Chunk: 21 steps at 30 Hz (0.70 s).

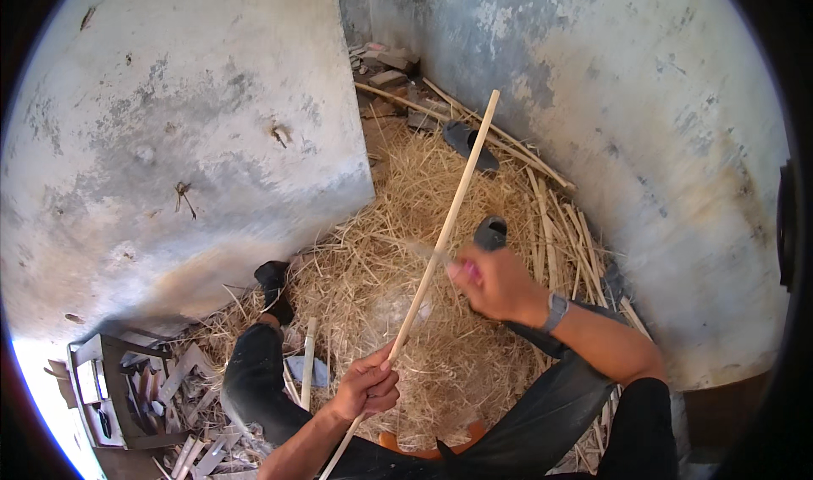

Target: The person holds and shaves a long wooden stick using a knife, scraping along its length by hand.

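Note:
A long, pale wooden stick (461, 183), likely split bamboo, runs slantwise from my lap up toward the far wall. My left hand (370, 384) is closed round its lower part. Farther up, my right hand (500, 285), with a watch on the wrist, is closed on a knife (472, 270). Something pinkish, apparently its handle, shows in the fist. A thin blade smeared by motion reaches left at the stick; whether it touches the wood I cannot tell.
Straw-like shavings (398, 200) cover the floor between my legs. Long strips (546, 226) lie along the right wall (660, 141). Dark slippers (468, 144) and bricks (394, 61) are farther off. At lower left stand a dark frame (114, 395) and scrap pieces (182, 378).

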{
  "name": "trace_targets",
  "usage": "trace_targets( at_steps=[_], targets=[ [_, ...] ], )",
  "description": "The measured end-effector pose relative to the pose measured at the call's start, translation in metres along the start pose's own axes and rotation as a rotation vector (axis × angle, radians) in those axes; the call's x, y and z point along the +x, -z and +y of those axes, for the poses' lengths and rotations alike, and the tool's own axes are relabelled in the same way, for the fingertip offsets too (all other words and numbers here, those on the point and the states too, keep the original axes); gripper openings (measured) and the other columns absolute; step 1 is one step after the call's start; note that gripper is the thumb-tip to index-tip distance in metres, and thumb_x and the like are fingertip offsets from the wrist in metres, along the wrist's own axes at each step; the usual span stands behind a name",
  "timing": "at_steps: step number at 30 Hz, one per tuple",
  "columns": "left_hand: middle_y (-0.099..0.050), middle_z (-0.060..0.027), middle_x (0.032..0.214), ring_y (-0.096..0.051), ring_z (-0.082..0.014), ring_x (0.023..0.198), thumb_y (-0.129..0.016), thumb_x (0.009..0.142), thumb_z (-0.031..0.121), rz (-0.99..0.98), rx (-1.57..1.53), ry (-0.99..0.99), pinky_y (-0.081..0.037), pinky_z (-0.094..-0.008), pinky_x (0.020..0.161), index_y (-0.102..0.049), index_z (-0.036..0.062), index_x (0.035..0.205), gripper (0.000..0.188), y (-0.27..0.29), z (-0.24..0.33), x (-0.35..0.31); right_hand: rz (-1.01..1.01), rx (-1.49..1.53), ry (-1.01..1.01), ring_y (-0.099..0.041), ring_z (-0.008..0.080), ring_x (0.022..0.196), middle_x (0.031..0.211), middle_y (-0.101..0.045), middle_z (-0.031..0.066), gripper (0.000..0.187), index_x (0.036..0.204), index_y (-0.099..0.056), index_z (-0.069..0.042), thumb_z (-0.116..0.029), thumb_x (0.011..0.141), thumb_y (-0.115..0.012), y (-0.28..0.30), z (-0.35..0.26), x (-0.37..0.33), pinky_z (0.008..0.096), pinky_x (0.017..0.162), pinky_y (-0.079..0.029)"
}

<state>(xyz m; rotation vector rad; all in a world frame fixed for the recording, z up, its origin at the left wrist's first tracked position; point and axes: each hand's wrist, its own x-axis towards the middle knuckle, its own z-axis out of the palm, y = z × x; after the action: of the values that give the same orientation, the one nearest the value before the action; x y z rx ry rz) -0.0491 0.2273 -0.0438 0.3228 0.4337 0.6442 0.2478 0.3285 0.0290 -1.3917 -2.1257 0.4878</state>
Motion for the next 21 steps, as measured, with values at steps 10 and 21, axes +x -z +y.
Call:
trace_targets(
  at_steps=[10, 21],
  targets=[
    [-0.037, -0.0003, 0.061, -0.033, -0.0078, 0.045, -0.045, 0.11, 0.022, -0.08, 0.234, -0.008, -0.029, -0.0245, 0.042, -0.031, 0.0039, 0.159, 0.055, -0.024, 0.005, 0.009, 0.042, 0.49, -0.265, -0.041, 0.0077, 0.056, 0.059, -0.048, -0.0034, 0.038, 0.09, -0.072, -0.003, -0.039, 0.1, -0.067, 0.025, 0.002, 0.043, 0.0306, 0.053, -0.035],
    [-0.027, 0.0035, 0.064, -0.027, -0.0072, 0.043, -0.044, 0.111, 0.023, 0.051, 0.132, -0.22, -0.021, -0.0233, 0.037, -0.034, 0.016, 0.158, 0.048, -0.042, 0.035, 0.023, -0.02, -0.021, 0.124, -0.057, 0.0307, 0.041, 0.047, -0.052, 0.0101, 0.049, 0.084, -0.063, -0.005, -0.047, 0.105, -0.049, -0.009, -0.066, 0.018, 0.0441, 0.042, -0.044]
  ],
)
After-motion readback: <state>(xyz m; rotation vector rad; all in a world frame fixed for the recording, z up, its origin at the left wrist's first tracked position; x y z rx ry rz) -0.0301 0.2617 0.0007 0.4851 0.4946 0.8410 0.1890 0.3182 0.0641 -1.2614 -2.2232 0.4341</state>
